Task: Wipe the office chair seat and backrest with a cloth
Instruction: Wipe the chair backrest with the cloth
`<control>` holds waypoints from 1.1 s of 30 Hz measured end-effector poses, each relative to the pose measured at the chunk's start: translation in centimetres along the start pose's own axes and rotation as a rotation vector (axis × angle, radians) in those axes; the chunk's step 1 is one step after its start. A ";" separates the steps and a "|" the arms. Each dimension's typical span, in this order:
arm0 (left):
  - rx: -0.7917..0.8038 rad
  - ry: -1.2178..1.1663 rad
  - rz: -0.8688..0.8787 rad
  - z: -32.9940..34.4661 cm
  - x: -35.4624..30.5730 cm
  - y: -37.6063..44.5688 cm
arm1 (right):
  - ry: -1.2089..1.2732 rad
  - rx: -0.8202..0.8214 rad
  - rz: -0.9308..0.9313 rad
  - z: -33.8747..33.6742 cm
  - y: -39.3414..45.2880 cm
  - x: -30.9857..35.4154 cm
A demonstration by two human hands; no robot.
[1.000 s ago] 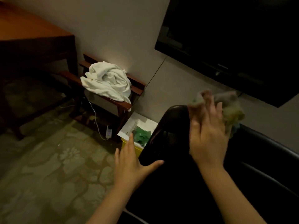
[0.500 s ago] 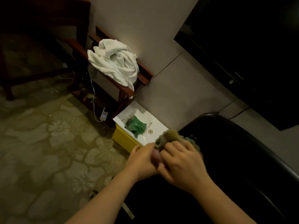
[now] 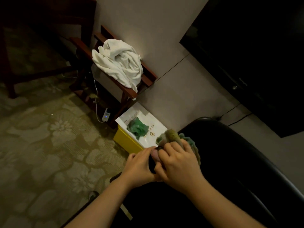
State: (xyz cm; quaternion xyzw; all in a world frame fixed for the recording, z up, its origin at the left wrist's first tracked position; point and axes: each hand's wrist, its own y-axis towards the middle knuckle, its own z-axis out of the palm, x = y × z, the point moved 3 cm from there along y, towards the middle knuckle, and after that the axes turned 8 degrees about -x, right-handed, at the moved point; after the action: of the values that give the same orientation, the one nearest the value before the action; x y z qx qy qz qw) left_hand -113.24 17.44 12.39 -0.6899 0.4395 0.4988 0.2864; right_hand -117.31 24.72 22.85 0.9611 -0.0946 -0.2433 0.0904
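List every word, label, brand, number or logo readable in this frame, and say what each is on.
Nothing can be read outright.
White bag in the yellow bin: a gold flower-shaped logo with a row of small gold characters, too small to read.
White bag, upper part: faint grey printed lines, blurred.
Television, lower bezel: a small brand mark, too dark to read.

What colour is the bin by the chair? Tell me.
Yellow bin, with a white liner; head view, the only one, shows it.

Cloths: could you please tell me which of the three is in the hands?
The multicoloured cloth, under the right hand on the black chair; the white and green ones lie untouched.
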 end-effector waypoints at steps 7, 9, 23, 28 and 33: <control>0.069 0.098 -0.086 -0.9 0.7 0.3 | 0.018 -0.057 -0.038 1.6 -0.6 2.3; 0.071 0.076 -0.039 -1.0 0.2 0.1 | 0.000 -0.180 -0.044 -0.4 -0.1 0.6; 0.182 0.074 -0.111 -2.1 -1.7 -0.2 | -0.182 -0.470 0.771 -4.0 -17.1 -8.1; 0.157 0.041 -0.115 -1.5 -0.8 -0.2 | -0.159 -0.375 0.967 -4.0 -22.2 -9.3; 0.120 0.047 -0.089 -1.7 -0.5 -0.2 | -0.090 -0.544 0.804 -4.0 -13.2 -5.7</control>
State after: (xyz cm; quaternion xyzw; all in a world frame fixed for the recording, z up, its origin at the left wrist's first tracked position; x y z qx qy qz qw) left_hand -112.37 16.27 13.44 -0.7019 0.4442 0.4419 0.3388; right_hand -118.43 39.27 25.97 0.7784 -0.3949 -0.2466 0.4211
